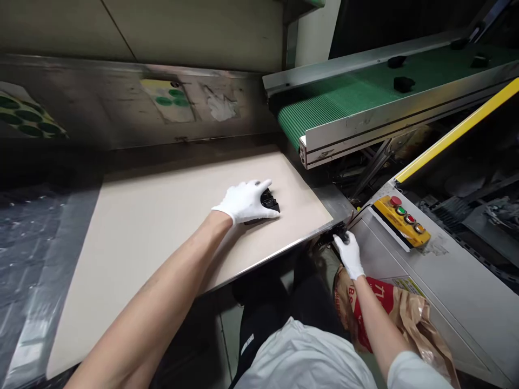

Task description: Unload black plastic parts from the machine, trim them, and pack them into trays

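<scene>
My left hand, in a white glove, rests on the beige sheet that covers the bench. Its thumb and fingers curve round a black plastic part lying on the sheet, and the palm hides much of it. Low at the right, just past the bench's front corner, is my right hand, gloved in white too. Its fingers are closed at a small dark thing, whose kind I cannot make out against the dark background.
A green conveyor belt carrying several black pieces runs above the bench at the right. A yellow button box sits on a white machine housing. Below my right arm stands a brown paper bag. Shiny plastic covers the left side.
</scene>
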`<state>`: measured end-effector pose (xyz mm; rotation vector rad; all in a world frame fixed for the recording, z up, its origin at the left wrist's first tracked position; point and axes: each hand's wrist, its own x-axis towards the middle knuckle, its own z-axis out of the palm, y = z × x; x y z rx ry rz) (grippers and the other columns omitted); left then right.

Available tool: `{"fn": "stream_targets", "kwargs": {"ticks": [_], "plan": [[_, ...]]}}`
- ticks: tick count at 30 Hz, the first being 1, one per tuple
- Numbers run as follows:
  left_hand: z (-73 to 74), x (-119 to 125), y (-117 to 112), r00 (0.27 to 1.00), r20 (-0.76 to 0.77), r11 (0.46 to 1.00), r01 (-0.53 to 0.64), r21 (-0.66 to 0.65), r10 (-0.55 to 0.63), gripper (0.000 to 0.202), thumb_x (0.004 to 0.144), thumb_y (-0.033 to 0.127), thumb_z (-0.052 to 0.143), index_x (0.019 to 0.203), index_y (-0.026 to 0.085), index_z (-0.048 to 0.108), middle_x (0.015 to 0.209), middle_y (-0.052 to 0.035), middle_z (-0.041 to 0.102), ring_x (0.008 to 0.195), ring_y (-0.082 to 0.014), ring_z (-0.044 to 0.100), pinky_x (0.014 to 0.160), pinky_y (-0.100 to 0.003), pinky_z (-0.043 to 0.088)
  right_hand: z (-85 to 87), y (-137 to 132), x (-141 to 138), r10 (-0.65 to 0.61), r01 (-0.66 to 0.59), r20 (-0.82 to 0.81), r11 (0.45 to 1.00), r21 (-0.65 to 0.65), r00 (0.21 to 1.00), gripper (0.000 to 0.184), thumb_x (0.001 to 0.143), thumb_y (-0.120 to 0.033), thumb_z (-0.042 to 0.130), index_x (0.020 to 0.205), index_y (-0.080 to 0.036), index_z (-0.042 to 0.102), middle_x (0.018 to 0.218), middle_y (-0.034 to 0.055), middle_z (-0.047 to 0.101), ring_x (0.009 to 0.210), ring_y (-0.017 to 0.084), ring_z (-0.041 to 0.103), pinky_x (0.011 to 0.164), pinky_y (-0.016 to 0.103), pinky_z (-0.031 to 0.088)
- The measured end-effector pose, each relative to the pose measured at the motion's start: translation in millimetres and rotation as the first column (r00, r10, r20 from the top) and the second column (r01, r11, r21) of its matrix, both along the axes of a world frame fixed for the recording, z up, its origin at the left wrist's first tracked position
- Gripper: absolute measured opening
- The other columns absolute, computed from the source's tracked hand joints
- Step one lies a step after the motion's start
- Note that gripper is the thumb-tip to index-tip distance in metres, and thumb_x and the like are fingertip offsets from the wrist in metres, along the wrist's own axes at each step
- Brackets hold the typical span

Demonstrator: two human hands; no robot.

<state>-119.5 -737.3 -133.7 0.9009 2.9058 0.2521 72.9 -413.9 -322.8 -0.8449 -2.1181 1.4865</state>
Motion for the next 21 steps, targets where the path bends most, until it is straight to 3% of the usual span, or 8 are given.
{"fn": "stream_targets", "kwargs": {"ticks": [3, 7, 10, 12, 14, 16, 18, 21], "plan": [[3.5, 6.0, 5.8, 0.998, 0.066, 0.999, -0.021, -0.024, 0.023, 0.083, 0.077, 0.083, 0.058, 0.139, 0.028, 0.058, 0.119, -0.0133, 0.069, 0.104, -0.0362, 0.067, 0.078, -0.042, 0.054, -15.6, -2.6, 31.6, -0.005, 0.007, 0.033, 0.998, -0.058, 0.999, 0.076, 0.064, -0.067, 0.078, 0.118, -0.014, 0.066, 0.116, 0.0191, 0.075, 0.105, 0.029, 0.072, 0.098, 0.047, 0.057], [1.2, 32.1, 0.2, 0.999, 0.011, 0.998, 0.03, 0.046, -0.031, 0.07, 0.08, 0.077, 0.059, 0.13, 0.029, 0.064, 0.119, -0.0109, 0.069, 0.103, -0.034, 0.068, 0.074, -0.04, 0.052, -24.9, -11.6, 83.1, -0.036, 0.043, 0.077, 0.995, -0.09, 0.996, 0.074, 0.064, -0.068, 0.076, 0.113, -0.014, 0.066, 0.113, 0.0214, 0.076, 0.103, 0.031, 0.074, 0.101, 0.052, 0.056], [-0.6, 51.8, -7.3, 0.996, -0.025, 0.994, 0.086, 0.073, -0.084, 0.067, 0.081, 0.072, 0.062, 0.132, 0.03, 0.064, 0.125, -0.0105, 0.07, 0.106, -0.0356, 0.069, 0.08, -0.043, 0.053, -13.7, -20.3, 107.1, -0.065, 0.069, 0.068, 0.996, -0.058, 0.996, 0.065, 0.067, -0.065, 0.076, 0.108, -0.015, 0.069, 0.103, 0.0184, 0.079, 0.095, 0.032, 0.076, 0.095, 0.052, 0.059], [-2.8, 57.0, -10.5, 0.996, -0.022, 0.993, 0.092, 0.072, -0.091, 0.067, 0.083, 0.069, 0.061, 0.137, 0.029, 0.062, 0.127, -0.0116, 0.07, 0.106, -0.0372, 0.069, 0.084, -0.046, 0.054, 7.3, -23.8, 107.8, -0.079, 0.08, 0.033, 0.997, -0.018, 0.996, 0.057, 0.069, -0.06, 0.077, 0.104, -0.015, 0.072, 0.094, 0.0157, 0.08, 0.087, 0.031, 0.077, 0.085, 0.049, 0.062], [-5.1, 55.9, -10.4, 0.996, -0.023, 0.994, 0.084, 0.073, -0.082, 0.074, 0.085, 0.066, 0.059, 0.146, 0.025, 0.057, 0.128, -0.0143, 0.07, 0.108, -0.0394, 0.068, 0.086, -0.049, 0.054, 45.0, -24.1, 96.7, -0.019, 0.019, 0.001, 0.997, 0.076, 1.0, 0.046, 0.075, -0.052, 0.076, 0.103, -0.016, 0.075, 0.092, 0.0135, 0.08, 0.083, 0.028, 0.077, 0.079, 0.044, 0.063], [-5.6, 53.0, -9.5, 0.995, -0.056, 0.992, 0.087, 0.095, -0.082, 0.081, 0.086, 0.066, 0.056, 0.152, 0.02, 0.051, 0.134, -0.0173, 0.068, 0.114, -0.0418, 0.066, 0.091, -0.052, 0.054, 101.6, -22.5, 77.8, 0.106, -0.098, -0.016, 0.959, 0.266, 0.994, 0.033, 0.086, -0.043, 0.07, 0.106, -0.018, 0.077, 0.1, 0.0118, 0.081, 0.087, 0.026, 0.076, 0.082, 0.042, 0.062], [-5.1, 51.1, -12.0, 0.991, -0.1, 0.986, 0.098, 0.134, -0.085, 0.084, 0.088, 0.069, 0.051, 0.153, 0.016, 0.051, 0.144, -0.0189, 0.063, 0.125, -0.0436, 0.062, 0.097, -0.054, 0.053, 172.1, -18.4, 50.6, 0.188, -0.128, -0.065, 0.847, 0.516, 0.98, 0.026, 0.093, -0.037, 0.064, 0.109, -0.02, 0.077, 0.109, 0.0109, 0.08, 0.096, 0.025, 0.076, 0.09, 0.041, 0.061], [-9.4, 43.0, -26.1, 0.991, -0.122, 0.967, 0.085, 0.242, -0.056, 0.084, 0.087, 0.074, 0.05, 0.149, 0.018, 0.056, 0.15, -0.0173, 0.06, 0.131, -0.0442, 0.06, 0.103, -0.058, 0.051, 282.5, 1.5, -17.0, 0.214, 0.011, -0.192, 0.64, 0.768, 0.958, 0.024, 0.096, -0.036, 0.062, 0.105, -0.02, 0.077, 0.11, 0.0101, 0.08, 0.098, 0.024, 0.074, 0.094, 0.039, 0.058]]}}
